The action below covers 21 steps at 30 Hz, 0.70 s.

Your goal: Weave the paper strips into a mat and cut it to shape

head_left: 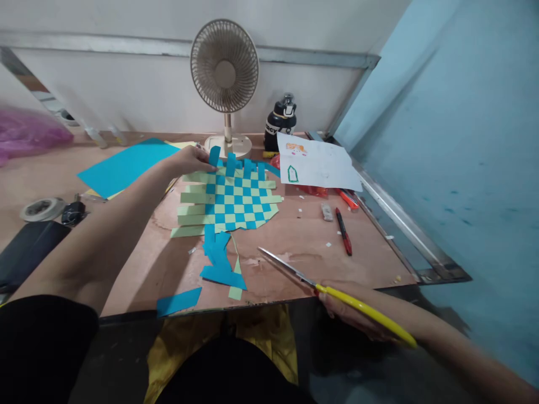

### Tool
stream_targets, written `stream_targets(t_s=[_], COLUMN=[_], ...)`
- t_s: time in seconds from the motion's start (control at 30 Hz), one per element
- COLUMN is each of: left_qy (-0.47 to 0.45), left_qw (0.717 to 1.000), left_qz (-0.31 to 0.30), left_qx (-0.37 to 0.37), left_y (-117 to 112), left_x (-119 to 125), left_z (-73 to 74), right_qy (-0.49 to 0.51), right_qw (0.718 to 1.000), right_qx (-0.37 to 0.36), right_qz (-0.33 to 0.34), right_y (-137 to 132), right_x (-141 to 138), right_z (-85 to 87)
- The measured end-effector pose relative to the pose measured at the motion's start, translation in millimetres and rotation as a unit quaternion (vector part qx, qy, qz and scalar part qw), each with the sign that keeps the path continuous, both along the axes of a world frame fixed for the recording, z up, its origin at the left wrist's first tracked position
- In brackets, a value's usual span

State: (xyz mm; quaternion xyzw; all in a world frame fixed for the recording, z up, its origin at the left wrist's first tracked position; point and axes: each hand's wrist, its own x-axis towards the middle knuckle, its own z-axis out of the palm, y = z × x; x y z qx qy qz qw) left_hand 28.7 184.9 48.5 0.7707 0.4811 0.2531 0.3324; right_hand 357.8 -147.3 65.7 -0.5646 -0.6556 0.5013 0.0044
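One scissors handle (362, 308) partly hides the right hand (350, 318).

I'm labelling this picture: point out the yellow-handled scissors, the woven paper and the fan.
Yellow-handled scissors (345, 298): head view, on the yellow handle.
Woven paper (238, 199): head view, middle of the checkered weave.
Fan (224, 74): head view, on the round hub.

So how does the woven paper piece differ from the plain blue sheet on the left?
The woven piece is checkered blue and pale green; the blue sheet is one solid colour. The woven piece has strip ends sticking out, while the blue sheet's visible edges run straight. Both show bright blue.
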Motion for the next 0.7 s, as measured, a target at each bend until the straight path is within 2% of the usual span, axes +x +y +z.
stream_targets(t_s=[0.07, 0.17, 0.33, 0.43, 0.53, 0.6, 0.7], left_qy=[-0.019, -0.05, -0.101, -0.128, -0.162, -0.165, -0.114], left_qw=[1.0, 0.998, 0.995, 0.992, 0.986, 0.986, 0.992], left_qz=[0.016, 0.022, 0.012, 0.019, 0.023, 0.033, 0.059], left_qx=[-0.015, -0.02, 0.001, 0.006, 0.016, 0.007, -0.019], left_y=[-2, -4, -9, -11, -11, -12, -15], left_x=[-5, -12, -23, -30, -38, -44, -53], left_z=[6.3, 16.7, 32.6, 38.6, 39.4, 35.2, 19.7], right_qy=[-0.038, -0.11, -0.267, -0.255, -0.207, -0.175, -0.157], right_qw=[0.997, 0.987, 0.95, 0.948, 0.96, 0.967, 0.968], right_qx=[0.048, 0.102, 0.146, 0.17, 0.162, 0.149, 0.156], right_qz=[0.041, 0.049, 0.068, 0.086, 0.1, 0.111, 0.117], right_y=[8, 22, 36, 37, 36, 35, 35], right_x=[-9, -28, -44, -40, -32, -27, -18], right_z=[8.2, 13.1, -4.8, -10.6, -3.9, 3.4, 11.3])
